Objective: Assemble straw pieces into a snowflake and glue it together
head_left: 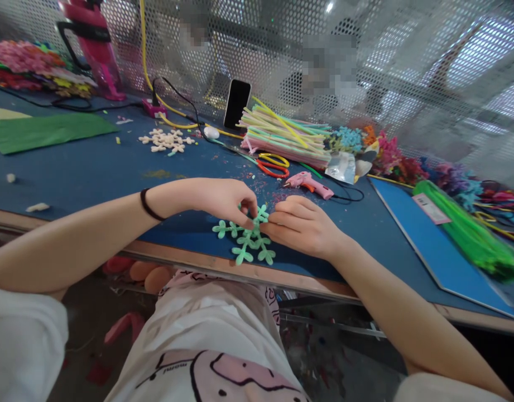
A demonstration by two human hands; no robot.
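The left hand (223, 201) had its grip closed, thumb and fingertips pinching an upper arm of the green snowflake (250, 244). The right hand (302, 226) met the same arm from the other side with curled fingers. Its thumb was hidden, so whether that grip pinched the arm or only pressed against it could not be told. The snowflake lay flat near the front edge of the counter (93, 167), between the two hands, its lower arms free and ending in small loops. This looked like the shaping step, with one arm tip being bent or curled while the rest stayed down. The next move would likely call for a firm hold at the hub and a small, even bend, so that the arm matched its neighbours and the others were not pulled askew. Beyond the hands lay a pink glue gun (309, 184), scissors (273, 164) and a bundle of pale stems (282, 139). A white snowflake (168, 139) lay further left.
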